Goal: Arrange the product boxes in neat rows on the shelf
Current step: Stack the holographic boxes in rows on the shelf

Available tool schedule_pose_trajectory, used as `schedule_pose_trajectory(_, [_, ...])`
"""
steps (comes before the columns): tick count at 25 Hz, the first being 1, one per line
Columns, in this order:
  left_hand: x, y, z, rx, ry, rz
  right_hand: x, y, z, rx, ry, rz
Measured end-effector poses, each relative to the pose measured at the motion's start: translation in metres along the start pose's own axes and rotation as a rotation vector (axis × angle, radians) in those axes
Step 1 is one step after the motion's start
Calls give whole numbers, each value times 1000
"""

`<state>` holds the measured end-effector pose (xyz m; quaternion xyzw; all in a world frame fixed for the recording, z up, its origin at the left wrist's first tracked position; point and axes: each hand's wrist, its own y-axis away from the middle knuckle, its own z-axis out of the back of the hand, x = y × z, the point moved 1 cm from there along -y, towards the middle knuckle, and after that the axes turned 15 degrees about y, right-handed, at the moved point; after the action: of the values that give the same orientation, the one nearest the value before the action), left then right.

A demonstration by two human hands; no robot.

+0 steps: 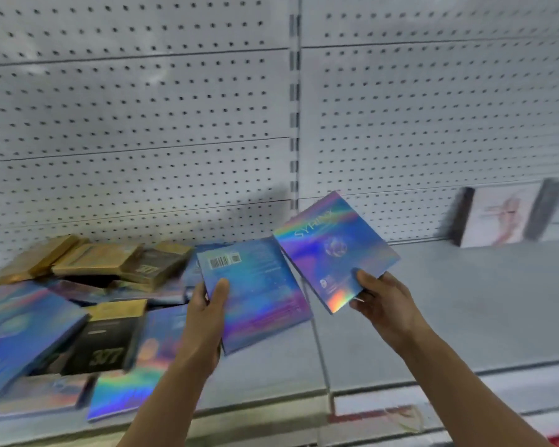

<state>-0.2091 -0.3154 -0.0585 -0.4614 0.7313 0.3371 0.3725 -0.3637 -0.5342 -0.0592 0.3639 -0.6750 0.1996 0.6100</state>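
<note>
My left hand (pixel 207 304) grips a flat holographic blue box (pixel 259 295) by its left edge, barcode side up, just above the grey shelf (pixel 433 311). My right hand (pixel 378 295) holds a second holographic blue box (pixel 333 250) by its lower corner, front side up and tilted, raised above the shelf. The two boxes almost touch at their inner edges. A loose jumble of holographic blue boxes (pixel 23 330), gold boxes (pixel 91 259) and a black box marked 377 (pixel 107 346) lies on the shelf's left part.
A white pegboard back wall (pixel 142 124) rises behind the shelf, with a slotted upright (pixel 293 140) in the middle. Two white and dark boxes (pixel 501 214) lean against the wall at the far right. A thin clear divider (pixel 320 350) crosses the shelf.
</note>
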Motion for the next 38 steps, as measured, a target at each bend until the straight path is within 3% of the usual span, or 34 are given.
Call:
schedule_pose_trajectory(9, [138,99,-178,110,-98,102,21,69,220,-36,57,39])
schedule_pose_trajectory(17, [217,135,-286,177,-144,185,37,84,348,-177,1,-32])
schedule_pose_trajectory(21, [244,126,-336,207,-162,198,44,71,400,-233,84,-11])
schedule_pose_trajectory(28, [291,104,-436,322,-262,171,79,11,501,-128,436,-101])
schedule_pose_trajectory(38, [371,85,-587,425,-312,154,129,-74,656,-211,371,-51])
